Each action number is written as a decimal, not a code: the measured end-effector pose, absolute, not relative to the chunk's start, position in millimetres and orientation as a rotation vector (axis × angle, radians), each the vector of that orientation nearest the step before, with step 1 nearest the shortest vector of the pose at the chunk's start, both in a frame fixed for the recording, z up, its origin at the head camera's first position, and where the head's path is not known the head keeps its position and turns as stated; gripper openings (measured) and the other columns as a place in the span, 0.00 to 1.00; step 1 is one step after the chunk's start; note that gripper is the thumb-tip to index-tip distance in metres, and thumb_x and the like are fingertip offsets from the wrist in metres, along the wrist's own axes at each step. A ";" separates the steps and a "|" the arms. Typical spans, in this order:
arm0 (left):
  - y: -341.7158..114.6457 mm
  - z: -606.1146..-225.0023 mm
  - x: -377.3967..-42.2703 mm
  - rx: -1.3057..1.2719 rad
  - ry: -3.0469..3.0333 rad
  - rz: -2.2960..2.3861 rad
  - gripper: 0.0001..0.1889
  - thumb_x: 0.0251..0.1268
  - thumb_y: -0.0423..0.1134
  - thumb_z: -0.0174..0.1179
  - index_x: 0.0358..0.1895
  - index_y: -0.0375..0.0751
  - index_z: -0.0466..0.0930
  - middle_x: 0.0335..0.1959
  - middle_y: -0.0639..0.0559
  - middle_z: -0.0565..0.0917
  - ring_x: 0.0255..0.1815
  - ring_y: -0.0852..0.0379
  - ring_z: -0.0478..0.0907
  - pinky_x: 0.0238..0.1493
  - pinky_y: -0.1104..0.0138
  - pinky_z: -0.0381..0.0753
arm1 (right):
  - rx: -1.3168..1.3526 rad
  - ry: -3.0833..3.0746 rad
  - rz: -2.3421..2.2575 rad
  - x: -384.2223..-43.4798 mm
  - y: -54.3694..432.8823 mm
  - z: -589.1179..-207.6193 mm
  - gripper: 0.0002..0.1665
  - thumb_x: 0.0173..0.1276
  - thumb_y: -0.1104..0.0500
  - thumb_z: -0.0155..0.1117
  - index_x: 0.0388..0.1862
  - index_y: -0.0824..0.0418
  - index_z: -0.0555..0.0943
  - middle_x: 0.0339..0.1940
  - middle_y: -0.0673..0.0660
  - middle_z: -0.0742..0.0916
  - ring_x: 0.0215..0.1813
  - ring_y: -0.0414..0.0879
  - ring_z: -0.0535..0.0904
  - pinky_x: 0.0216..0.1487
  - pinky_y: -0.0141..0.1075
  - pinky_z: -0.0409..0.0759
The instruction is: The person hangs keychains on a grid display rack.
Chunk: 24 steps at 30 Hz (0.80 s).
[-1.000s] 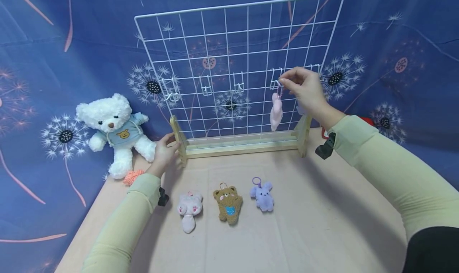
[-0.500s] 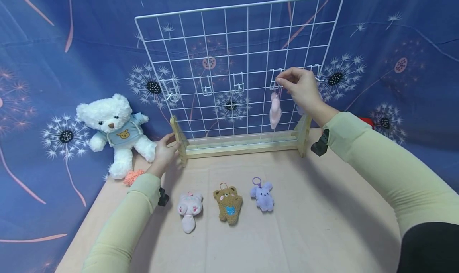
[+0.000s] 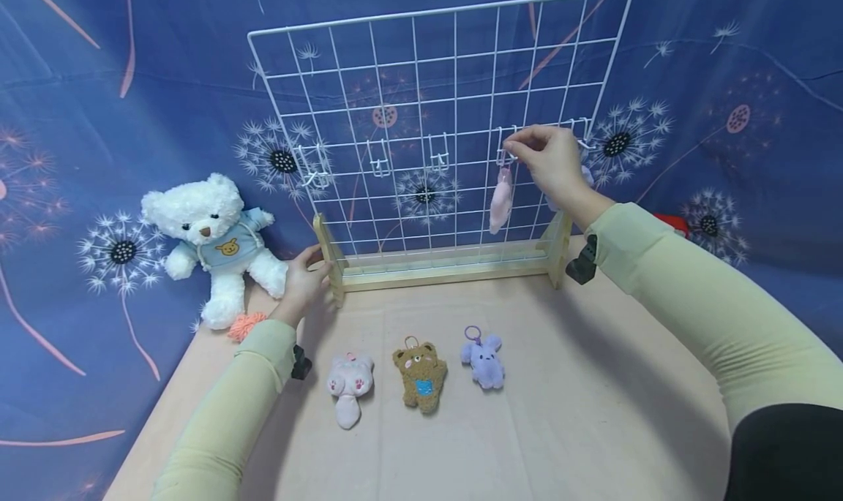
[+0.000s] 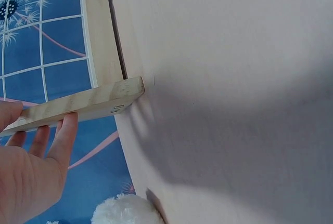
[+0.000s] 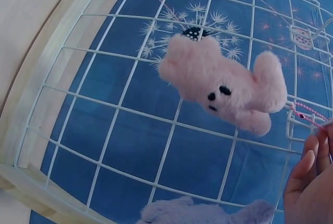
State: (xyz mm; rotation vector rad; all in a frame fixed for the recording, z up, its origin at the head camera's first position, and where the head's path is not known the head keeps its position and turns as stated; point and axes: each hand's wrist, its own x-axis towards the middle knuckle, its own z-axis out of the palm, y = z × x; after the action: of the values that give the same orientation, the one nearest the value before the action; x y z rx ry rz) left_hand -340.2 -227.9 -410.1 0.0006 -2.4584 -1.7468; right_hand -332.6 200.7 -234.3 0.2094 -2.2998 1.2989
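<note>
My right hand (image 3: 558, 166) pinches the pink bead chain (image 5: 311, 112) of a pink plush keychain (image 3: 501, 202), at a white wire hook (image 3: 501, 150) on the grid rack (image 3: 454, 84). The plush dangles in front of the grid, its face and long ears showing in the right wrist view. Whether the chain sits over the hook cannot be made out. At the rack's left end, my left hand (image 3: 304, 283) grips the wooden foot (image 4: 78, 103), thumb on one side and fingers on the other. A purple plush (image 5: 203, 212) hangs beside it, partly hidden behind my right hand in the head view.
On the table lie a pale pink plush (image 3: 350, 385), a brown bear plush (image 3: 421, 377) and a purple plush with a ring (image 3: 485, 362). A white teddy bear (image 3: 211, 245) leans at the left by orange yarn (image 3: 245, 325). A red object (image 3: 673, 224) is behind my right arm.
My right hand has shifted slightly left towards the hook, and the pink plush has swung and turned with it. My left hand has stayed on the rack's foot.
</note>
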 end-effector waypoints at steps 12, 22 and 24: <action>-227.9 -411.7 -341.1 -0.009 -2.465 -1.736 0.28 0.77 0.32 0.57 0.76 0.35 0.64 0.70 0.33 0.73 0.68 0.42 0.72 0.69 0.56 0.73 | 0.222 -2.260 1.330 -333.3 202.5 -238.2 0.17 0.75 0.52 0.66 0.52 0.63 0.88 0.45 0.52 0.87 0.43 0.39 0.81 0.44 0.26 0.80; -227.2 -410.8 -339.3 0.010 -2.476 -1.746 0.28 0.78 0.33 0.57 0.77 0.36 0.64 0.71 0.34 0.71 0.69 0.40 0.71 0.70 0.55 0.72 | 0.248 -2.217 1.347 -329.4 207.7 -243.4 0.13 0.76 0.56 0.65 0.51 0.63 0.85 0.41 0.51 0.86 0.42 0.40 0.80 0.40 0.28 0.77; -227.0 -410.7 -339.0 0.012 -2.475 -1.745 0.28 0.78 0.33 0.57 0.77 0.37 0.64 0.71 0.34 0.72 0.69 0.40 0.71 0.70 0.55 0.72 | 0.263 -2.202 1.358 -327.6 208.2 -245.1 0.11 0.77 0.57 0.64 0.50 0.63 0.84 0.39 0.51 0.86 0.41 0.40 0.80 0.40 0.28 0.77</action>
State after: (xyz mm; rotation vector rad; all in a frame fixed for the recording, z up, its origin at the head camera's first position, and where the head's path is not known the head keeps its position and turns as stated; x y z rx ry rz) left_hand -339.0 -227.0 -410.7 0.0124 -2.4750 -1.7452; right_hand -327.6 208.2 -245.1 0.2627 -2.2025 1.3579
